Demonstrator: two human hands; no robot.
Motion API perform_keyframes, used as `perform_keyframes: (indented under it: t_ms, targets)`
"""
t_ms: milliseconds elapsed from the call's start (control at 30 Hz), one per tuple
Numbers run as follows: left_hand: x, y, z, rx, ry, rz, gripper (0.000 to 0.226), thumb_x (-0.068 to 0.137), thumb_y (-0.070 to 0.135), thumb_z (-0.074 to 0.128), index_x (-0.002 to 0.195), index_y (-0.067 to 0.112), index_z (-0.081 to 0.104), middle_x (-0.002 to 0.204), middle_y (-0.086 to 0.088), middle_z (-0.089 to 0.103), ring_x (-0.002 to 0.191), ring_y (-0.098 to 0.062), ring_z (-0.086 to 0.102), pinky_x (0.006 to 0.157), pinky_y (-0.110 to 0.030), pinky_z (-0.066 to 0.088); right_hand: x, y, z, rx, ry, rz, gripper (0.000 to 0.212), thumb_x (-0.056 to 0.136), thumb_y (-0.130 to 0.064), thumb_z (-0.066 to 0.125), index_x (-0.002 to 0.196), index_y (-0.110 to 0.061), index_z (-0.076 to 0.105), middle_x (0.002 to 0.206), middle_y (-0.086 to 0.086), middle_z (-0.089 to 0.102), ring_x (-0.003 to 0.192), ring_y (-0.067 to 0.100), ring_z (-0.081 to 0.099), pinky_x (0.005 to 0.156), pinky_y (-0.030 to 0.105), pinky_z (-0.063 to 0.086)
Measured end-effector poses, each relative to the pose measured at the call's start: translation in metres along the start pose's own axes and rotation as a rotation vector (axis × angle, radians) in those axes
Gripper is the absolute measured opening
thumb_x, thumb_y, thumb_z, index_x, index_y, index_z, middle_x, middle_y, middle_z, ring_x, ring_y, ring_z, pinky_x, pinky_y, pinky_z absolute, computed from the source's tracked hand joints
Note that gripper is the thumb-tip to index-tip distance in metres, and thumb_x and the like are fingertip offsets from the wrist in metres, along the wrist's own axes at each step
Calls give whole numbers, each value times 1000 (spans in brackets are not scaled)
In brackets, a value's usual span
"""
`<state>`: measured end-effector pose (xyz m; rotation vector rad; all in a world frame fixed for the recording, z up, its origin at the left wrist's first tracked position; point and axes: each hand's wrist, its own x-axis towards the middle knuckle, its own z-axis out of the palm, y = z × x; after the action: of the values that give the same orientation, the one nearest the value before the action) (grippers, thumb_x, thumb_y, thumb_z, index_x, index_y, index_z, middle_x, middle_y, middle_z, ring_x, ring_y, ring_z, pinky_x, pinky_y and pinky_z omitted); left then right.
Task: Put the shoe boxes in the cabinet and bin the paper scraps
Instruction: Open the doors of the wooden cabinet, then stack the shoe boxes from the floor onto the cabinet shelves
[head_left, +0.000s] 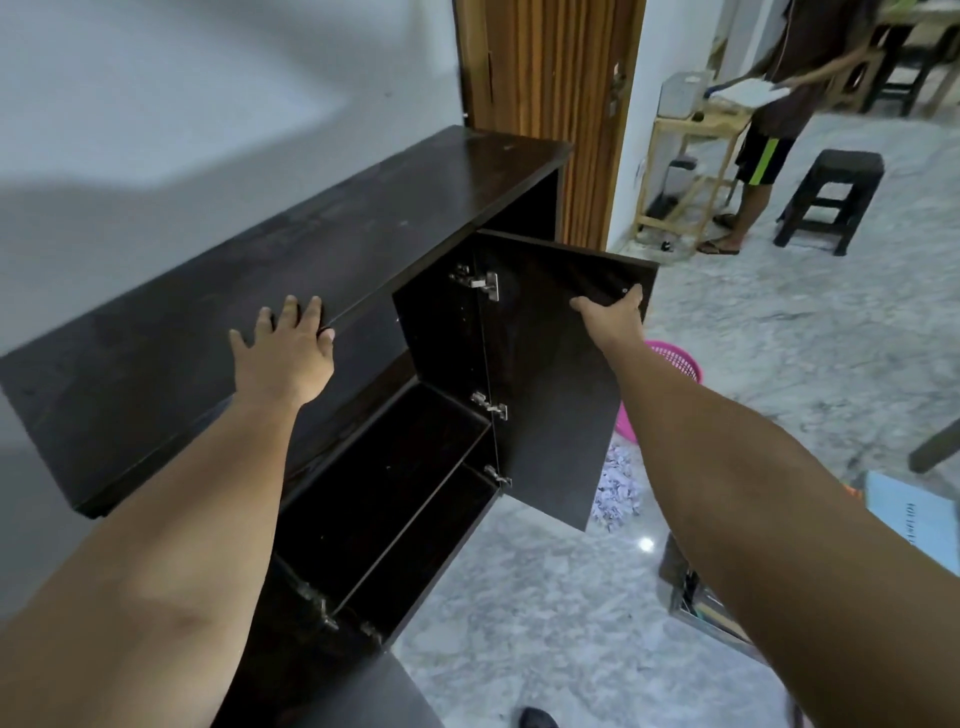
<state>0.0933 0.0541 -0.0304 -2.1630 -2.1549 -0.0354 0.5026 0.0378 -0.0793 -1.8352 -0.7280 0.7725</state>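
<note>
A dark wooden cabinet (311, 249) stands against the wall with its doors swung out. My right hand (613, 317) grips the top edge of the right door (561, 405). On the cabinet's top near its front edge, my left hand (283, 345) rests flat with fingers spread. The shelves (395, 483) inside look bare. A heap of white paper scraps (618, 491) lies on the floor behind the open door, beside a pink basket (675, 364). A light blue shoe box (914, 514) and a dark box (696, 597) sit at the right, partly hidden by my right arm.
A wooden room door (550, 104) stands past the cabinet. Farther right, a person (769, 135) stands by a light wooden rack (691, 150), with a black stool (831, 197) nearby. The floor is grey marble (571, 623). A second cabinet door (363, 691) hangs open at the bottom.
</note>
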Motion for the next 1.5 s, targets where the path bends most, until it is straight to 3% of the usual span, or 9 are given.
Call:
perform_keyframes:
  t_ms: [167,367,667,800,900,1000,1100,1333,1500]
  targets:
    - [2,0,0,10,0,-6,58,105,52,16,160,34,9,170,1,11,155,-34,12,119,-68,15,15,-14,14,167,144,202,88,89,-40,71,150,-6,17,157,21,27,135,36,42,90,36,37]
    - [2,0,0,16,6,-1,58,105,52,17,160,34,9,170,1,11,155,-35,13,119,-68,15,14,4,31,174,138,242,92,90,-32,69,157,-12,9,161,21,23,137,42,42,107,43,39]
    - [-11,34,-3,12,-50,-77,67,104,48,27,161,24,2,170,-9,3,154,-44,4,119,-70,7,-6,44,-14,-125,-32,67,84,76,-37,72,146,-7,37,134,20,58,121,41,59,103,50,51]
    - [-36,84,3,100,-57,187,82,96,53,47,161,27,4,169,-12,7,153,-46,5,118,-69,10,-57,69,-53,-306,-159,56,72,87,-28,75,145,-2,41,135,20,55,123,40,56,103,47,48]
    - [-67,139,11,20,-134,406,71,95,49,51,157,25,25,162,-9,31,150,-38,23,115,-60,32,-96,99,-90,-360,-208,116,81,83,-35,76,148,-1,40,143,22,53,125,39,56,106,49,49]
    - [-110,198,24,-94,-301,552,61,94,50,52,148,26,43,147,-7,49,135,-34,46,103,-52,47,-142,130,-131,-380,-155,176,59,94,-24,70,141,3,47,132,20,57,121,29,56,104,40,46]
    - [-157,248,44,-160,-498,671,59,94,50,49,147,24,46,151,-6,49,133,-32,51,106,-43,46,-178,176,-170,-431,-65,252,74,90,-30,73,147,2,40,145,22,52,131,34,53,104,36,43]
    - [-239,333,97,-46,-717,817,59,95,40,51,148,14,44,156,-9,44,138,-29,47,100,-35,43,-195,329,-276,-421,43,419,91,61,-51,69,142,-18,43,121,8,66,110,31,67,91,44,58]
    - [-252,393,136,-4,-775,825,63,97,41,50,153,15,39,160,-9,38,145,-28,39,114,-36,36,-221,314,-324,-385,117,507,67,90,-21,68,149,-7,40,129,13,60,116,32,60,93,34,47]
